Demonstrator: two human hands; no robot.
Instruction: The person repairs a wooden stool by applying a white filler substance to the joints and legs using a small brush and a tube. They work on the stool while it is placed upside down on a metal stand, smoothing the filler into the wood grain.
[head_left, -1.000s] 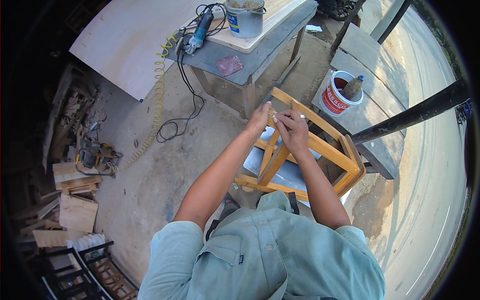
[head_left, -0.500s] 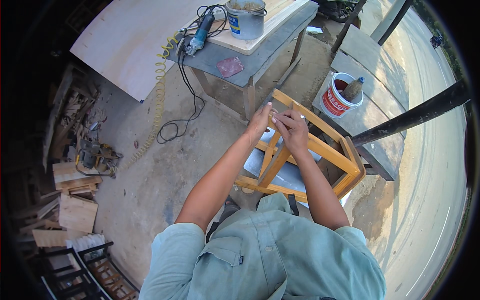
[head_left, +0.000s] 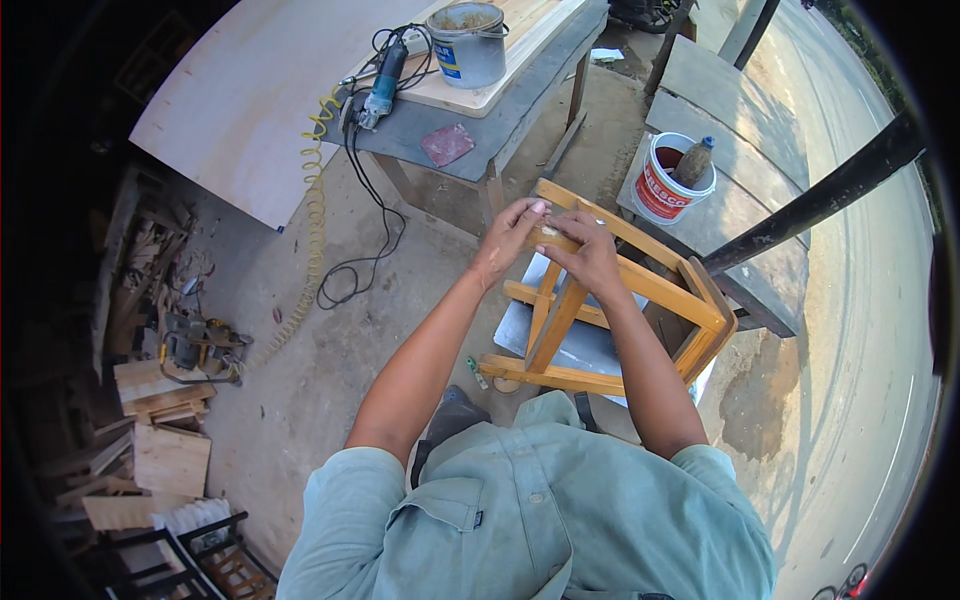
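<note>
A yellow-brown wooden stool frame (head_left: 655, 290) lies tipped over in front of me, its darker seat edge toward the right. My left hand (head_left: 510, 238) is closed round the near end of one leg, thumb on top. Close beside it, my right hand (head_left: 588, 250) has its thumb and bent fingers closed on the same leg end. Between the two hands the leg end (head_left: 547, 234) shows a pale patch. Whether a small piece is also pinched in my right fingers is hidden. Under the stool lies a shiny grey sheet (head_left: 515, 325).
A grey workbench (head_left: 400, 138) ahead bears an angle grinder (head_left: 383, 88), a grey bucket (head_left: 468, 55) and a reddish sanding sheet (head_left: 447, 145). At right are a white-and-red bucket (head_left: 665, 190) with a bottle and a dark post (head_left: 820, 195). A coiled yellow hose (head_left: 316, 200) and wood scraps (head_left: 170, 460) lie left.
My right fingers have shifted from a pinch at the leg's tip to lie over the leg, and the pale patch now shows. The view has moved slightly.
</note>
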